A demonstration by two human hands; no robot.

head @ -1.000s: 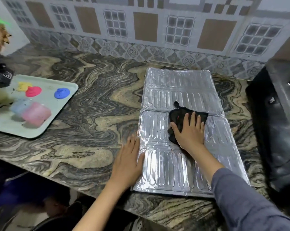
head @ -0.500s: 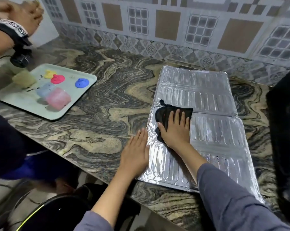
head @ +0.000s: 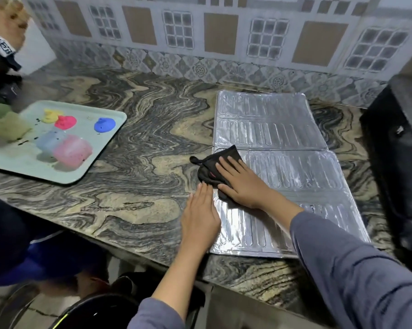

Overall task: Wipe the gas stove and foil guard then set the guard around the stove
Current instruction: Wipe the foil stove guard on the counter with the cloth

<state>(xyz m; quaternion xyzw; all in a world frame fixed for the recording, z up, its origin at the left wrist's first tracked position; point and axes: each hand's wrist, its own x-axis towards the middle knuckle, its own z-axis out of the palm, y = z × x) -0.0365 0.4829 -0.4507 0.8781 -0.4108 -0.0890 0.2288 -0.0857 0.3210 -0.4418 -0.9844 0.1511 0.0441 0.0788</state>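
Right grip (head: 242, 184) flat-fingered, pressing the cloth (head: 208, 166) on the guard (head: 283, 138) at its nine-o'clock edge, left grip (head: 200, 217) flat too, pinning it to the worktop (head: 141, 150): thin, crumple-prone foil, I'd lift by both ends.

the light is soft and a bit dim. the foil guard (head: 283, 138) shines with pale white glare. a small dark shadow sits under the right hand (head: 245, 184). the top left corner is blurry, and another person's hand (head: 8, 22) there looks smeared. the wall tiles (head: 221, 27) look bent near the edges.
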